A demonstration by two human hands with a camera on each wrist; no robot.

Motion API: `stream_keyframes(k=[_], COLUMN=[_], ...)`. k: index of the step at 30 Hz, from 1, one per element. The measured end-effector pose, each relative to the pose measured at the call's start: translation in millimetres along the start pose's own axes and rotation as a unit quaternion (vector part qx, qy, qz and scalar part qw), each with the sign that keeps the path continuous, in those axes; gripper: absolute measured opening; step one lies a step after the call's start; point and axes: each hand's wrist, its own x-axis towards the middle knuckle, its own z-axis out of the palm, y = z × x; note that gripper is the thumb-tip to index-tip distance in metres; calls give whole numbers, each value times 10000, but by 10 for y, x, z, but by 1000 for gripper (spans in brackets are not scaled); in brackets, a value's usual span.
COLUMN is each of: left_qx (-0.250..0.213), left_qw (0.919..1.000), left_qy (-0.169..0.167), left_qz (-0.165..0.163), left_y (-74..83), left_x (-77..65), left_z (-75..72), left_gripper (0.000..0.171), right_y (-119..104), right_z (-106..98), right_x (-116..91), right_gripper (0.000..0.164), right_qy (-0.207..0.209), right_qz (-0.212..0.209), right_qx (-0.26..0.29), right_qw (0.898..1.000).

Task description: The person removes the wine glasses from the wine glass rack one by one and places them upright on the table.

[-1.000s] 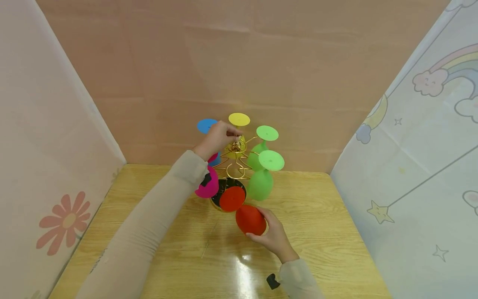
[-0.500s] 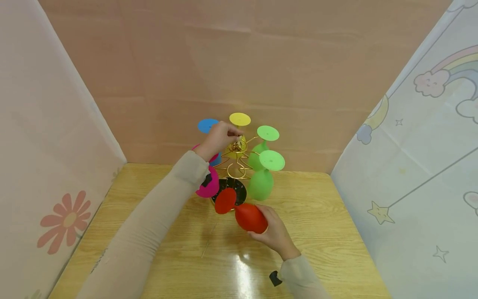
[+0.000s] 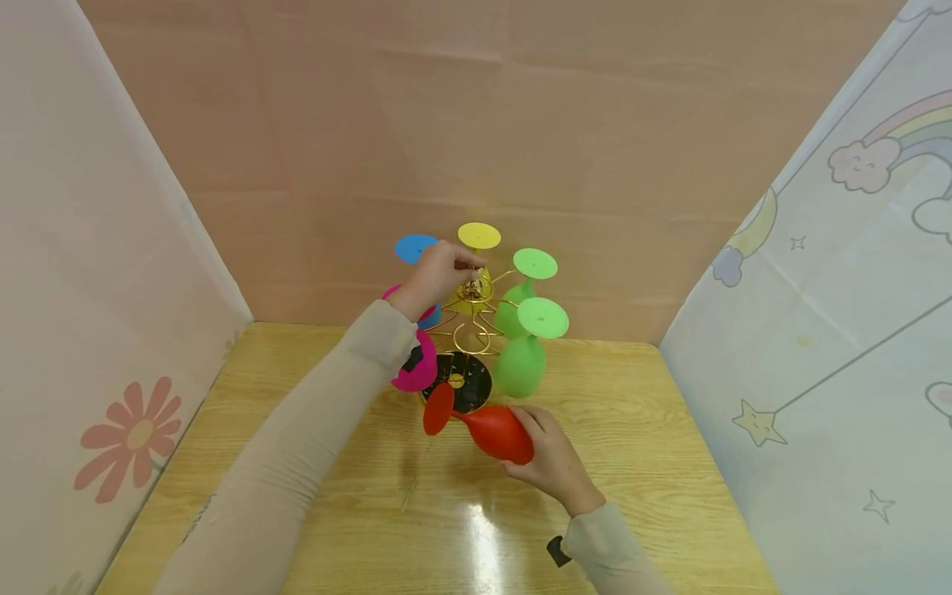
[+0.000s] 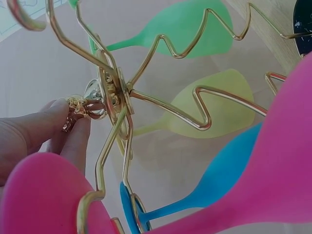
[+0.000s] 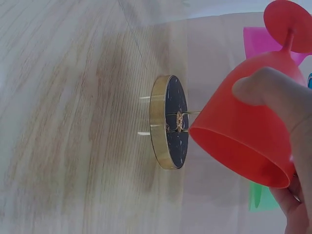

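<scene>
My left hand (image 3: 440, 277) pinches the gold ornament (image 4: 78, 106) on top of a gold wire goblet rack (image 3: 470, 339). My right hand (image 3: 554, 463) grips a red plastic goblet (image 3: 500, 433) by its bowl, in front of the rack's base. The red goblet is tilted, its foot pointing left in the head view; in the right wrist view its rim faces the table side. Upside down on the rack hang two green goblets (image 3: 520, 367), a yellow one (image 4: 214, 105), a blue one (image 4: 229, 168) and a pink one (image 3: 418, 364), partly hidden by my left arm.
The rack's round black base with a gold edge (image 5: 160, 122) stands on the wooden table (image 3: 632, 430). A peach sheet (image 3: 476, 124) hangs close behind the rack. Printed white sheets (image 3: 833, 330) flank both sides.
The red goblet has turned in my right hand, its foot swinging left and showing more of its stem. My right hand has shifted slightly right. The left hand keeps its place on the ornament.
</scene>
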Motion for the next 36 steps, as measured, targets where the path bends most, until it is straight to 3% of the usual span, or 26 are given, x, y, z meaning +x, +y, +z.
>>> stream_keyframes(k=[9, 16, 25, 31, 36], left_qx=[101, 713, 1776, 2637, 2524], left_qw=[9999, 9973, 9815, 9569, 9602], left_qy=[72, 138, 283, 517, 543], left_qz=[42, 115, 649, 1101, 1069], left_y=[11, 73, 103, 105, 70], left_x=[1, -7, -74, -94, -148], left_z=[23, 72, 138, 179, 197], left_gripper=[27, 30, 32, 30, 34], right_y=[10, -38, -67, -53, -33], right_z=[-50, -84, -107, -100, -97], right_x=[39, 72, 108, 105, 111], right_gripper=[81, 81, 80, 79, 80], right_qy=[63, -4, -47, -61, -50], right_qz=[-403, -502, -649, -666, -780], right_qx=[-220, -411, -579, -673, -789], right_qw=[9989, 9979, 9962, 9955, 9938])
